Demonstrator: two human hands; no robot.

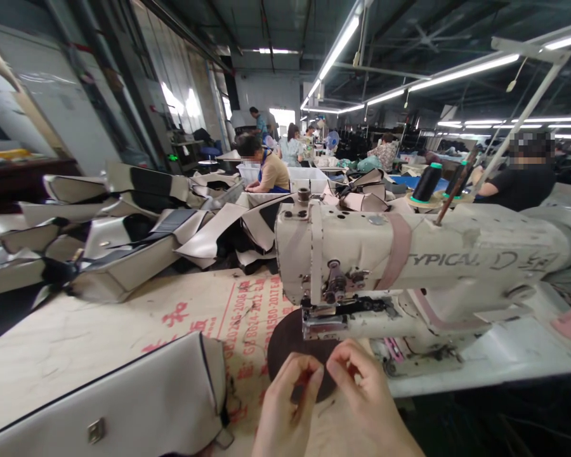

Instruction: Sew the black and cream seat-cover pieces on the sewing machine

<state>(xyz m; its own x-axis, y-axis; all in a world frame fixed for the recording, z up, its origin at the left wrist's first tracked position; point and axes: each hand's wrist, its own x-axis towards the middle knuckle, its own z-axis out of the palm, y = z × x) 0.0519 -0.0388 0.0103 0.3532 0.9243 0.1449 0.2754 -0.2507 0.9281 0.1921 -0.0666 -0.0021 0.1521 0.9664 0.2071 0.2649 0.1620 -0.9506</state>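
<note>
My left hand (288,406) and my right hand (366,397) rise at the bottom centre, fingertips pinched and close to each other. Nothing shows between them, though a fine thread could not be made out at this size. Just beyond them lies a dark round disc (295,352), and the hands do not appear to touch it. Above it stands the cream sewing machine head (409,260) marked TYPICAL, with its presser foot (326,324) low over the bed. To my left rests a cream panelled bag piece (99,400) with dark edging and a small metal fitting.
Cream and black stitched panels (124,222) are heaped beyond the printed board (247,330) on the table. Black thread cones (427,183) stand behind the machine. A co-worker (273,171) sits beside a white bin (304,179), and another person (518,184) sits at the right.
</note>
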